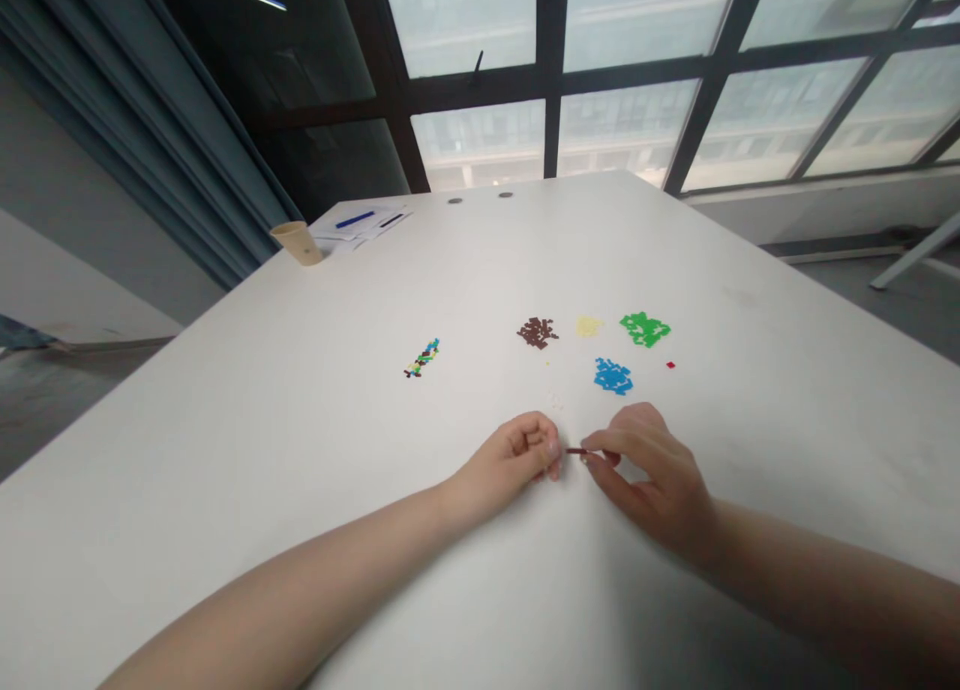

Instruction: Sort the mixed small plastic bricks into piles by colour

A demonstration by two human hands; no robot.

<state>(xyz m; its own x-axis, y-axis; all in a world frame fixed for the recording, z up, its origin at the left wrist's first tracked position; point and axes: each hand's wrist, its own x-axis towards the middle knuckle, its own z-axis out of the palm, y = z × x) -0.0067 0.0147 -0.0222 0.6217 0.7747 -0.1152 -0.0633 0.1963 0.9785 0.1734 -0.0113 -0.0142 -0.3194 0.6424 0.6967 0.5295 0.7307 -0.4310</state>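
Between thumb and index finger, my right hand (pixel 658 470) pinches a small dark brown strip (pixel 575 451). A tiny pale bit shows beneath its fingertips. My left hand (pixel 525 448) is closed, thumb against curled fingers, just left of the strip; what it may hold is hidden. Beyond the hands lie loose piles of small flat pieces: brown pieces (pixel 537 332), pale yellow pieces (pixel 589 326), green pieces (pixel 645 329) and blue pieces (pixel 613 376). A single red piece (pixel 670 365) lies apart at the right. Farther left rests a narrow multicoloured cluster (pixel 423 359) of similar pieces.
The white table (pixel 300 420) stretches toward the windows. A beige paper cup (pixel 298 242) stands tilted in view at its far left edge. Beside it are paper sheets (pixel 356 232) with a blue pen (pixel 355 219). Faint whitish bits (pixel 556 402) lie just beyond my left hand.
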